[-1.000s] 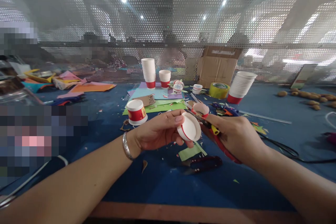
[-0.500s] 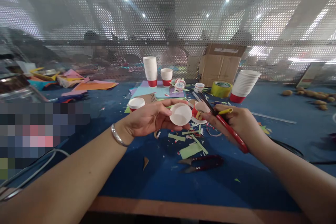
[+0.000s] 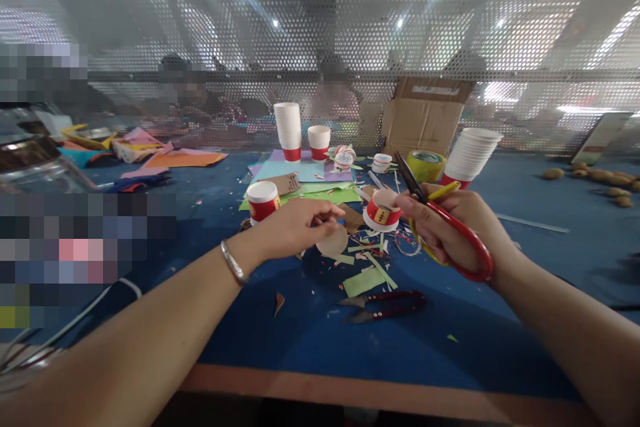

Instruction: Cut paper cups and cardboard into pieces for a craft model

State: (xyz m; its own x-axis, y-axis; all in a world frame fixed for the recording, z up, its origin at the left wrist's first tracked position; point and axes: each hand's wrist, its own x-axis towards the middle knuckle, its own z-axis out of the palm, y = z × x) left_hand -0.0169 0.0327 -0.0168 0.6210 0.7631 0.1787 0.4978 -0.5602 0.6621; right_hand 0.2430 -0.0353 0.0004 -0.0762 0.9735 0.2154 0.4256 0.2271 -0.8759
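Observation:
My left hand [image 3: 295, 227], a silver bangle at its wrist, is over the paper scraps with loosely bent fingers and the thumb apart. Just under its fingertips is a small round white paper cup piece [image 3: 333, 241], blurred and apparently out of the grasp. My right hand [image 3: 457, 223] grips scissors [image 3: 463, 240] with red and yellow handles, blades pointing up and left. Beside its fingertips stands a short red and white paper cup [image 3: 383, 212]; whether they touch it I cannot tell. Another red and white paper cup [image 3: 264, 201] stands behind my left hand.
Dark red thread snips [image 3: 395, 305] and green paper strips [image 3: 365, 280] lie in front. Behind are stacked paper cups [image 3: 288, 133], a leaning cup stack [image 3: 473, 157], yellow tape [image 3: 425, 165] and a cardboard box [image 3: 423, 117]. Coloured paper [image 3: 185, 159] lies left, brown nut-like objects [image 3: 595, 175] right.
My left hand has turned palm down and let go of the white cup piece, which is now lower. My right hand has shifted slightly right with the scissors, their blades tilted more upright.

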